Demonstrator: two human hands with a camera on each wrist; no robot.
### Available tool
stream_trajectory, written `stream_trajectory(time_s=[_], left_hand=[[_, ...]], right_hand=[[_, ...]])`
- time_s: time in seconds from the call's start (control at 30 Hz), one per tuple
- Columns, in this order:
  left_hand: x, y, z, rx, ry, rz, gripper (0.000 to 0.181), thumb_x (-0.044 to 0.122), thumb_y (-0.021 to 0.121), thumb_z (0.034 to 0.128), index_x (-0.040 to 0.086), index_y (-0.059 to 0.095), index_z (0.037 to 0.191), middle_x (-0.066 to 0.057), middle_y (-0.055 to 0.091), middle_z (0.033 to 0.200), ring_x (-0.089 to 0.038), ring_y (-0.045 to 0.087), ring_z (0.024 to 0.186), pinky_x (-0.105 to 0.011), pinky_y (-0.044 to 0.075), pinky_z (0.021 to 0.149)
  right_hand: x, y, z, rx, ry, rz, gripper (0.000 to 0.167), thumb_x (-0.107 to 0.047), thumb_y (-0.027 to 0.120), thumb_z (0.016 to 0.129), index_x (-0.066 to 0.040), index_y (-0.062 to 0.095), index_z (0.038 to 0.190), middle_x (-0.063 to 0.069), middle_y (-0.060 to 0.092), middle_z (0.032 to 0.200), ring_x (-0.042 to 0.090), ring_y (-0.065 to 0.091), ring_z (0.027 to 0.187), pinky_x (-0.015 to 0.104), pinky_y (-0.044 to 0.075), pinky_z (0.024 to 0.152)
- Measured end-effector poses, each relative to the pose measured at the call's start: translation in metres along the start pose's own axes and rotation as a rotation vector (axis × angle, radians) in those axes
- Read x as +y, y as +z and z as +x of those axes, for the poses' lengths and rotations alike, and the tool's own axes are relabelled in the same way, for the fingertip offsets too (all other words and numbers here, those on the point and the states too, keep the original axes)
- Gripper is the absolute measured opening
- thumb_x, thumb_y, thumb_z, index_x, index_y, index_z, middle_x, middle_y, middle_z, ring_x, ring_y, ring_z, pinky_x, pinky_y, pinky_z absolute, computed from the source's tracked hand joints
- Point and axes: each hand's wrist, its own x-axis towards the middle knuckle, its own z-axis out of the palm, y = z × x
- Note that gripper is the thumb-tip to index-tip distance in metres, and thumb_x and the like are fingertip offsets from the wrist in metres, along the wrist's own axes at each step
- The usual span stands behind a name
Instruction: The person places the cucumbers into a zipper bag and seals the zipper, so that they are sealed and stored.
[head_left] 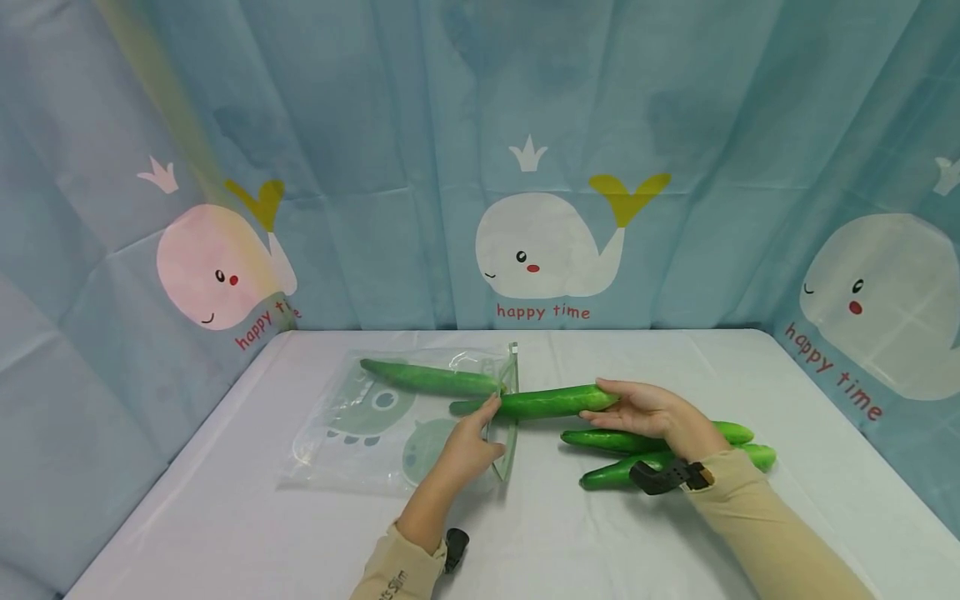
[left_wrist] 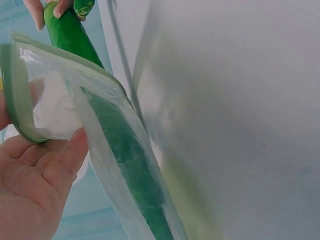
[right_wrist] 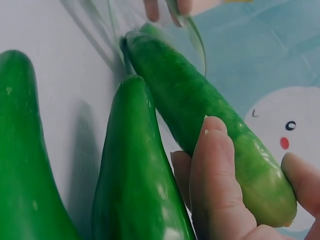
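A clear zip bag with green dinosaur prints lies on its side of the table, its green-edged mouth facing right. One cucumber is inside. My left hand holds the bag's mouth apart, fingers at the rim in the left wrist view. With fingers and thumb my right hand grips the pale end of another cucumber, also seen in the right wrist view; its darker end is within the bag's mouth. Both hands stay above the table.
Two more cucumbers lie on the white table under and beside my right wrist. A blue curtain with whale prints stands behind and at the sides of the table.
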Motion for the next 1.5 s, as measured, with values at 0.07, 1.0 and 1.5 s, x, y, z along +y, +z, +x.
stream_trajectory(time_s=[0.07, 1.0, 1.5], left_hand=[[0.0, 0.0, 0.0, -0.001, -0.006, -0.004, 0.069, -0.01, 0.064, 0.0817, -0.006, 0.038, 0.145, -0.015, 0.03, 0.155, -0.042, 0.026, 0.14, -0.057, 0.029, 0.109], [0.001, 0.0, 0.0, -0.009, -0.021, 0.001, 0.07, -0.01, 0.063, 0.0814, -0.004, 0.038, 0.146, -0.015, 0.029, 0.156, -0.042, 0.024, 0.14, -0.055, 0.038, 0.104], [0.002, 0.0, -0.001, -0.007, -0.03, 0.012, 0.07, -0.01, 0.064, 0.081, -0.004, 0.038, 0.146, -0.015, 0.029, 0.156, -0.041, 0.025, 0.141, -0.058, 0.03, 0.108]], right_hand=[[0.001, 0.002, 0.002, 0.0, 0.003, 0.01, 0.066, -0.018, 0.038, 0.105, -0.001, -0.007, 0.151, 0.041, 0.02, 0.138, 0.031, 0.065, 0.093, 0.035, 0.051, 0.094], [0.007, 0.037, 0.025, 0.007, 0.009, -0.004, 0.046, -0.002, 0.033, 0.104, 0.014, 0.015, 0.143, 0.034, 0.031, 0.133, 0.048, 0.048, 0.122, 0.043, 0.035, 0.107], [0.014, 0.046, 0.04, 0.079, -0.051, -0.209, 0.048, 0.007, 0.041, 0.1, 0.02, 0.022, 0.142, 0.036, 0.034, 0.134, 0.041, 0.064, 0.103, 0.037, 0.049, 0.094]])
